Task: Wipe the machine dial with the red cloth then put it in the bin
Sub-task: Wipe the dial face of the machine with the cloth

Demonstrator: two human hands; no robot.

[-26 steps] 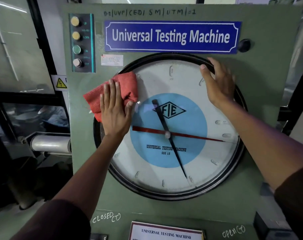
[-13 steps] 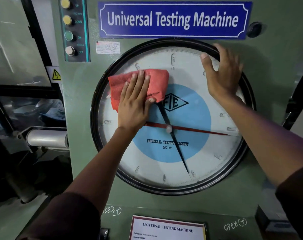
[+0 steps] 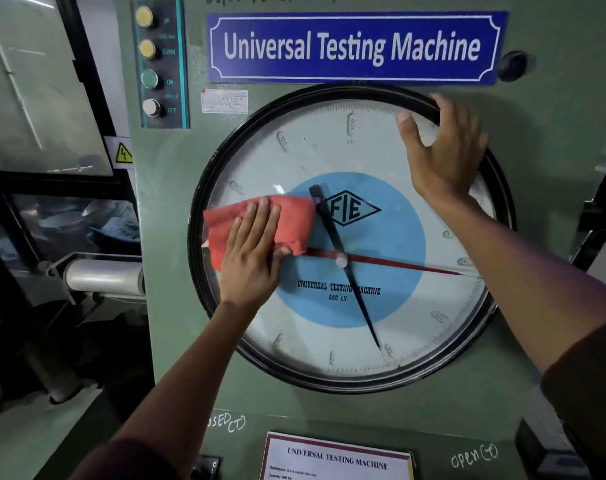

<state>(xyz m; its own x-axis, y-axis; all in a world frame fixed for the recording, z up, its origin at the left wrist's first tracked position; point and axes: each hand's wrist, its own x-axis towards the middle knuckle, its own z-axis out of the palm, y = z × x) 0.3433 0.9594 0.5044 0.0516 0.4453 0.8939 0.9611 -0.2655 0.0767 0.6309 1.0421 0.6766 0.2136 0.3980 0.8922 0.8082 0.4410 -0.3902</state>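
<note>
1. Red cloth lies folded and flat against the glass of the machine dial, on the dial's left side, level with the black FIE diamond logo; its right edge meets the upper end of the black pointer
2. Left hand presses palm-down on the cloth, fingers straight and close together pointing up, thumb hooked round the cloth's lower right corner
3. Right hand rests on the upper right of the dial, fingers curled over the black rim and slightly spread, thumb lying apart on the glass near the 600 mark
4. Inside the rim, the dial holds a white scale ring, a light blue centre disc printed "UNIVERSAL TESTING MACHINE 600 kN", the black pointer aimed down and right, and a red pointer running right from the hub
5. Above the dial a blue nameplate reads "Universal Testing Machine"; to its left a dark strip carries four buttons, two yellow, one green, one white, marked UP, DOWN, ON, OFF
6. Green machine panel has chalk words "OPEN" at lower right and part of "CLOSED" at lower left, with a white label card between them at the near edge
7. Far left, behind a glass pane, a shallow metal bowl sits by some blue fabric; what the bowl holds cannot be told
</note>
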